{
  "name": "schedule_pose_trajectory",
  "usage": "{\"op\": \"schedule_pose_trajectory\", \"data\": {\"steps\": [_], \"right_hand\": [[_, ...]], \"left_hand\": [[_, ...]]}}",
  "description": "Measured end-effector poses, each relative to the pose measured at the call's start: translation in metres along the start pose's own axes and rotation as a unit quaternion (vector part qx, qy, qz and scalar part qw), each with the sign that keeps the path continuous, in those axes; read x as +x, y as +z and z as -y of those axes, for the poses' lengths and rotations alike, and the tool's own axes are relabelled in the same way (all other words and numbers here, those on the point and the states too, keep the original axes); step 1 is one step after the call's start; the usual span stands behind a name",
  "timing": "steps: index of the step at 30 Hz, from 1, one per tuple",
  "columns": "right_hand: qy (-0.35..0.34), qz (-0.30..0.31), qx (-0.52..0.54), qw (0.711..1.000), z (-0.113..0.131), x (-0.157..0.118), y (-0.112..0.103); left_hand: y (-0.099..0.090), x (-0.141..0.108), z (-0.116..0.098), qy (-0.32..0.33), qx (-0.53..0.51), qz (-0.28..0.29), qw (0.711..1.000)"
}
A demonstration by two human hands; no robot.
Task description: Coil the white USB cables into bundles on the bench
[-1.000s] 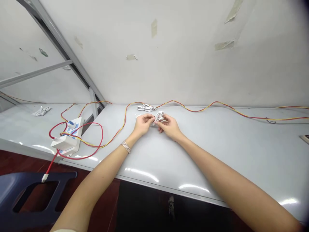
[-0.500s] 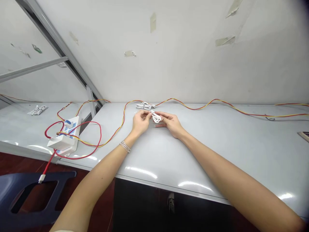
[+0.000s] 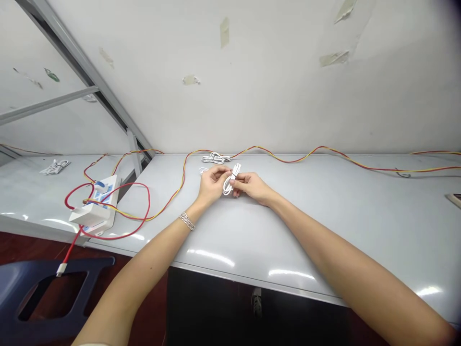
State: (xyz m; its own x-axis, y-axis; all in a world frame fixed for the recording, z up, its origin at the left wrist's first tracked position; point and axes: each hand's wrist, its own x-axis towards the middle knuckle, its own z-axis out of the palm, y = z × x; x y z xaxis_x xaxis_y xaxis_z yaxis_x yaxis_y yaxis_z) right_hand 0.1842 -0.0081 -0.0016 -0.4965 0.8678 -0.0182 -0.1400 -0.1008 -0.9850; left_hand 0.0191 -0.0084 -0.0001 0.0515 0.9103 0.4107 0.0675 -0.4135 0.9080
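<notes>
A small coiled white cable (image 3: 227, 186), bound round its middle with a dark tie, is held up between my two hands over the grey table. My left hand (image 3: 213, 183) pinches it from the left with thumb and fingers. From the right, my right hand (image 3: 252, 187) has its thumb and fingertips closed on the same bundle. Just behind my left hand lies another tied white cable bundle (image 3: 215, 158) near the wall. A bit of white cable (image 3: 203, 170) shows beside my left fingers, partly hidden by them.
On the left, a white power strip (image 3: 108, 194) carries a white adapter (image 3: 88, 215) and a looped red cable (image 3: 149, 202). Twisted red and yellow wire (image 3: 277, 157) runs along the wall. Another white cable bundle (image 3: 54, 167) lies far left. A blue stool (image 3: 101, 269) stands below.
The cable bundle has turned from slanting down to the right to standing nearly upright. My right fingers have closed in on it; earlier they were more spread.
</notes>
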Motion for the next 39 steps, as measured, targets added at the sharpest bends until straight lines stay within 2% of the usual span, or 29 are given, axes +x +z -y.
{"op": "schedule_pose_trajectory", "data": {"steps": [5, 9, 12, 17, 21, 27, 29, 32, 39], "right_hand": [[-0.027, -0.035, 0.007, 0.999, -0.003, 0.002, 0.0], [-0.039, -0.067, -0.006, 0.997, -0.005, 0.003, 0.005], [-0.043, -0.082, -0.01, 0.996, -0.007, 0.002, 0.009], [-0.085, -0.138, -0.072, 0.984, -0.012, 0.002, 0.009], [-0.125, -0.146, -0.085, 0.978, -0.015, 0.004, 0.007], [-0.163, -0.223, -0.147, 0.95, -0.018, 0.002, 0.01], [-0.175, -0.215, -0.135, 0.951, -0.017, 0.002, 0.01], [-0.182, -0.182, -0.072, 0.964, -0.016, 0.005, 0.009], [-0.11, -0.19, 0.019, 0.975, -0.016, 0.006, 0.007]], "left_hand": [[-0.008, 0.004, 0.004, 0.038, 0.084, 0.033, 0.995], [-0.014, 0.005, 0.002, 0.091, 0.194, 0.034, 0.976], [-0.014, 0.004, -0.001, 0.115, 0.237, 0.031, 0.964], [-0.012, 0.004, 0.002, 0.061, 0.192, 0.019, 0.979], [-0.012, 0.006, 0.007, -0.011, 0.122, 0.031, 0.992], [-0.013, 0.007, 0.009, -0.039, 0.086, 0.045, 0.995], [-0.012, 0.007, 0.01, -0.062, 0.067, 0.052, 0.994], [-0.012, 0.006, 0.01, -0.071, 0.056, 0.032, 0.995], [-0.013, 0.006, 0.008, -0.038, 0.069, 0.007, 0.997]]}}
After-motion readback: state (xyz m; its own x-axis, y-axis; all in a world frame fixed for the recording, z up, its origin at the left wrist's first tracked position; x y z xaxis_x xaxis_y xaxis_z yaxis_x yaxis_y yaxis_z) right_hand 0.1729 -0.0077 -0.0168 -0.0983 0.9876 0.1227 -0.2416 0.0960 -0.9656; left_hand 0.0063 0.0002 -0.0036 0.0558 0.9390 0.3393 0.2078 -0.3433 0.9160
